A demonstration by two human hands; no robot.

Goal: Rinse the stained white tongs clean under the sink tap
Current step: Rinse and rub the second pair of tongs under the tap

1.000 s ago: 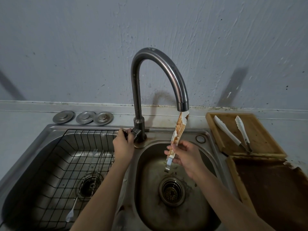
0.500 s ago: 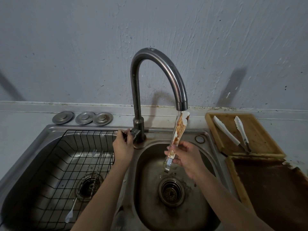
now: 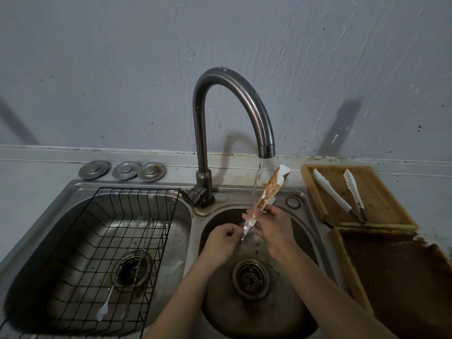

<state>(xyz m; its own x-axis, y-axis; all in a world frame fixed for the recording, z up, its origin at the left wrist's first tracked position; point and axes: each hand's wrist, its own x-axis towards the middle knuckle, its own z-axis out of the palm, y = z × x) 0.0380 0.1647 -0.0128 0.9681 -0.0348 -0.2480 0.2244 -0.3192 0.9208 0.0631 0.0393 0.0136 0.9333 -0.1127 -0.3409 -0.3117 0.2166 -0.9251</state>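
While water runs from the gooseneck tap (image 3: 234, 111) at centre frame, the right-hand basin (image 3: 288, 311) holds only its round drain strainer (image 3: 251, 278). At lower left, the left-hand basin (image 3: 61, 216) carries a black wire rack (image 3: 102, 241) with two long thin utensils (image 3: 132, 260) lying in it. At upper right, a wooden tray (image 3: 381, 199) holds a pair of clean white tongs (image 3: 342, 192); a darker stained tray (image 3: 396, 277) sits just below it. Three metal sink plugs (image 3: 122, 170) line the ledge at upper left. Open room remains low in the right-hand basin, around the drain. The stained white tongs (image 3: 269, 189) stand tilted over that basin, tips up beside the stream. The right hand (image 3: 271, 228) grips their lower part; the left hand (image 3: 225, 238), fingers curled, pinches their bottom end.
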